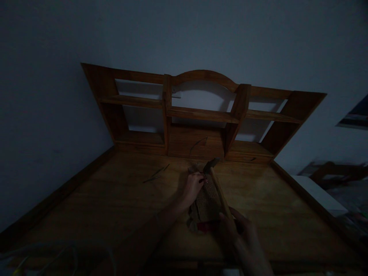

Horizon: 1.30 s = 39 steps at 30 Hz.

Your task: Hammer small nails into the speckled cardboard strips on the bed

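In dim light, my right hand [244,234] is wrapped round the wooden handle of a hammer [220,189]. The dark hammer head points away from me, close to the fingertips of my left hand [194,188]. Those fingers are pinched together over the far part of a brown, speckled slab [209,199] that lies on the desk. Whatever small thing they hold is too dark to make out. A red patch shows at the slab's near end, and its left edge looks ragged.
Several thin dark strips [152,179] lie on the wooden desk [120,199] to the left. A curved thin strand [198,143] stands behind the slab. Wooden shelving [201,114] rises along the back against the wall. A pale loop of cable [74,245] is at the lower left.
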Motion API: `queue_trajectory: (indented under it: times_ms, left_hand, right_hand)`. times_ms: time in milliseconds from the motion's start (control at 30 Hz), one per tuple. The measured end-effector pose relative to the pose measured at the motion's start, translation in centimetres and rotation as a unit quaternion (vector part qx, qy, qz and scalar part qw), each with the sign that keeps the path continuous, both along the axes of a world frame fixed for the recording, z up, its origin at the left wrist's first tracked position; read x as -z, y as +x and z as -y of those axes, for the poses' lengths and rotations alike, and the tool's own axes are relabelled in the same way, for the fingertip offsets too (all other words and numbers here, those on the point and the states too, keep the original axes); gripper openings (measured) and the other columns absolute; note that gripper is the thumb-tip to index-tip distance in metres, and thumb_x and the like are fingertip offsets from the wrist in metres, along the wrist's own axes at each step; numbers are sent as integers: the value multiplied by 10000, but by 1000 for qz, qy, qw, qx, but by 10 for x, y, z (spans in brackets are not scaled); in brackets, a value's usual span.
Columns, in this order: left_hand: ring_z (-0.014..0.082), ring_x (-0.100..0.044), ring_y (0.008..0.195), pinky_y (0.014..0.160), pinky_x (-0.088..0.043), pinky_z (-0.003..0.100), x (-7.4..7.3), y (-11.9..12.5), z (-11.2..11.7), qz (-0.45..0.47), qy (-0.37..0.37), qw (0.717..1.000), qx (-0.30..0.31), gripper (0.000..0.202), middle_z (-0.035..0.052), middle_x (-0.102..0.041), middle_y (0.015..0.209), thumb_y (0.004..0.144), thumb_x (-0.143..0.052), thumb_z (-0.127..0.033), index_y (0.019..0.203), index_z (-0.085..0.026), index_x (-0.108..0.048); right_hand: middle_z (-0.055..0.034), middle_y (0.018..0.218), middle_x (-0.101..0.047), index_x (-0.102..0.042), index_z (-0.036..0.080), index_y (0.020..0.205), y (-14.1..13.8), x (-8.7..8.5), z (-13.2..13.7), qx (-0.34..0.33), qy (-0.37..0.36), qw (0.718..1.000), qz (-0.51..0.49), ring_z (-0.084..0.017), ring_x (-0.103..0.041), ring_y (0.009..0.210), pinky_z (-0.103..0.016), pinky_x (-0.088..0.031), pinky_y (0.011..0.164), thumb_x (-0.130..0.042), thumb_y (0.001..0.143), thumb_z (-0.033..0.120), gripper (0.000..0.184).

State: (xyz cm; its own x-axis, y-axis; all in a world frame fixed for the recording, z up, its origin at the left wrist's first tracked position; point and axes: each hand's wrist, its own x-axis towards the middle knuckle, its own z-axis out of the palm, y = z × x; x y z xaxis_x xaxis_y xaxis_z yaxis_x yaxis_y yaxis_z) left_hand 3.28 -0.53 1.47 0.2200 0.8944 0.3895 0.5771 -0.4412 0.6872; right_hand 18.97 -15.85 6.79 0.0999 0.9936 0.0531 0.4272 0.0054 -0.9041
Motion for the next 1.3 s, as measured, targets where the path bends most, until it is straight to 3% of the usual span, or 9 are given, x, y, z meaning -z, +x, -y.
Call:
queue_trajectory:
  times_ms: [100,267,600,733,1000,1300]
  left_hand:
    - [142,-607,785,710,-447,231,2,-1,-1,3,2,1000,0,142,46,-675,848,784,-607,-108,837,-165,-726]
    - [130,-600,766,713,-444,225,5,-2,-1,-1,13,1000,0,149,34,-669,825,780,-605,-91,838,-162,-723]
    - [143,-610,779,706,-447,226,-3,-2,3,-11,-4,1000,-3,166,47,-672,823,751,-602,-38,793,-145,-721]
    - [143,-602,735,671,-440,231,-6,-1,4,-19,-8,1000,-12,119,53,-663,792,789,-604,-130,758,-137,-719]
    - [143,-611,805,722,-446,226,-4,-2,4,1,-2,1000,5,153,48,-675,856,769,-608,-75,814,-162,-726]
    - [139,-598,732,664,-434,231,0,-1,0,-12,-22,1000,-6,112,54,-665,791,780,-611,-121,774,-138,-722]
  right_hand:
    - [-114,941,-713,-630,135,1124,3,2,5,-3,-23,999,-36,-276,-656,894,-299,-527,715,-510,799,562,549]
    - [-96,1039,-696,-582,159,1209,9,-5,14,-49,-59,996,-41,-272,-625,987,-306,-506,801,-474,841,521,527]
    - [-134,1061,-688,-640,160,1154,2,-17,20,-52,-46,997,-26,-318,-602,1035,-354,-487,850,-488,810,559,549]
    - [-119,1001,-708,-659,164,1122,-1,-26,21,-44,-48,997,-29,-305,-639,961,-329,-517,783,-498,792,587,560]
    - [-120,1094,-677,-585,153,1223,5,-10,21,-52,-66,996,-10,-305,-595,1046,-348,-482,858,-473,827,543,567]
    - [-114,1082,-682,-589,164,1219,5,-12,19,-42,-58,997,-21,-302,-602,1033,-334,-499,821,-484,830,532,546]
